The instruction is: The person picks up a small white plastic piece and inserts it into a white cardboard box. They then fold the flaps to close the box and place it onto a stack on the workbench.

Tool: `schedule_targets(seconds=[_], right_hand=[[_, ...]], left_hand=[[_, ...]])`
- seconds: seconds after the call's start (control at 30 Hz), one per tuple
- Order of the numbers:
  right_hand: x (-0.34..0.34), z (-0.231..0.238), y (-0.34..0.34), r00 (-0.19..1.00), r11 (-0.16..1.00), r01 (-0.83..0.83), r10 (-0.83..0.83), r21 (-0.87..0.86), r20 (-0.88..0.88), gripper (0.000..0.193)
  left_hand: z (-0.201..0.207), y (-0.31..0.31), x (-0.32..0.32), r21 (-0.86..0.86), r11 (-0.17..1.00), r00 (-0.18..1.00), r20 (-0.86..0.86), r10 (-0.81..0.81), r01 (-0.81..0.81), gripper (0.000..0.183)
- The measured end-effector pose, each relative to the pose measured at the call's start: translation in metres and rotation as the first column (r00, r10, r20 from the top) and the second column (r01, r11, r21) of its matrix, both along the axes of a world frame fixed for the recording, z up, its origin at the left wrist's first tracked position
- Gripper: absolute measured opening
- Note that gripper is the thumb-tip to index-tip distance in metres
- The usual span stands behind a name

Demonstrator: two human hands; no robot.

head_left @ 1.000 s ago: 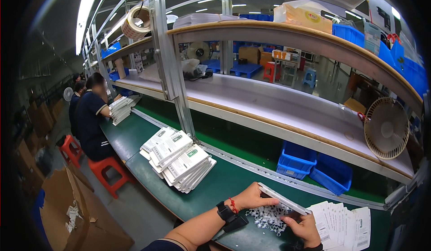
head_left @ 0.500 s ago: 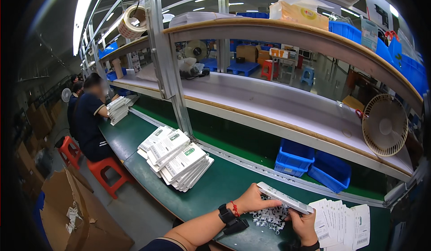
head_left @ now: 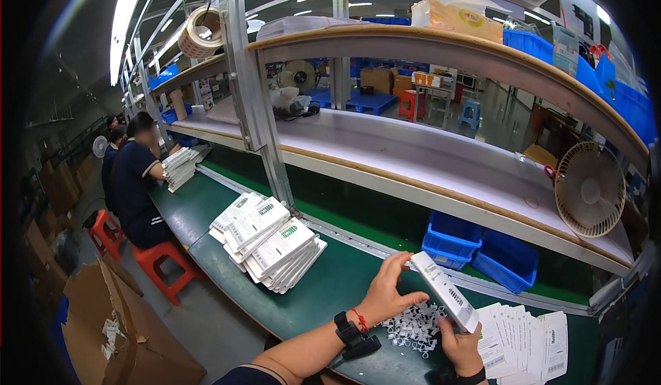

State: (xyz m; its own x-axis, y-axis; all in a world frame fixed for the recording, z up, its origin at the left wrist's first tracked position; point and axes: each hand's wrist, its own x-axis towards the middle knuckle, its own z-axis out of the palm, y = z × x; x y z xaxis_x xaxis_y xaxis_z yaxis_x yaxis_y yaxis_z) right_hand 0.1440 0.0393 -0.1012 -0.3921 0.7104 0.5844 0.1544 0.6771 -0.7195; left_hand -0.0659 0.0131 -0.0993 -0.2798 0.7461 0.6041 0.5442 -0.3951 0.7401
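A slim white box (head_left: pixel 444 290) with dark and green print is held tilted above the bench, its upper end leaning left. My right hand (head_left: pixel 461 347) grips its lower end, thumb along the near side. At the upper end, the fingertips of my left hand (head_left: pixel 390 290) touch or nearly touch the box; its thumb is spread away from it. Beneath the hands lies a heap of small white plastic pieces (head_left: pixel 413 328), some ring-shaped. Beside my right hand, flat white printed cards or packs (head_left: pixel 527 344) are fanned out.
Stacked white boxes (head_left: pixel 275 244) sit left on the green bench (head_left: pixel 344 268). Blue bins (head_left: pixel 506 261) stand under the shelf (head_left: pixel 385 151), a fan (head_left: pixel 591 189) at right. A co-worker (head_left: pixel 138 178) sits far left; an open carton (head_left: pixel 103 330) stands on the floor.
The box has tipped more upright, its upper end rising to the right. My left thumb has come off its face and the left hand has opened; the right hand keeps its grip.
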Motion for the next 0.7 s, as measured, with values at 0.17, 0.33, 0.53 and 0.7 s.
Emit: schedule_targets(seconds=[0.17, 0.33, 0.53, 0.7], right_hand=[[0.011, 0.000, 0.002, 0.982, 0.865, -0.128, 0.042, -0.486, -0.184, 0.028], [0.012, 0.002, 0.007, 0.723, 0.568, -0.634, 0.194, -0.526, -0.663, 0.058], [0.008, -0.016, 0.008, 0.437, 0.132, -0.899, 0.318, -0.418, -0.841, 0.075], [0.009, -0.021, 0.004, 0.413, -0.006, -0.903, 0.258, -0.429, -0.873, 0.077]], left_hand=[[-0.014, 0.008, -0.007, -0.131, 0.964, 0.938, 0.295, -0.184, 0.230, 0.087], [-0.019, 0.012, -0.002, 0.010, 0.716, 0.525, 0.673, -0.521, 0.698, 0.075], [-0.016, 0.000, -0.002, 0.113, 0.614, 0.364, 0.716, -0.595, 0.781, 0.105], [0.010, -0.005, 0.010, 0.345, 0.487, 0.107, 0.720, -0.685, 0.802, 0.134]])
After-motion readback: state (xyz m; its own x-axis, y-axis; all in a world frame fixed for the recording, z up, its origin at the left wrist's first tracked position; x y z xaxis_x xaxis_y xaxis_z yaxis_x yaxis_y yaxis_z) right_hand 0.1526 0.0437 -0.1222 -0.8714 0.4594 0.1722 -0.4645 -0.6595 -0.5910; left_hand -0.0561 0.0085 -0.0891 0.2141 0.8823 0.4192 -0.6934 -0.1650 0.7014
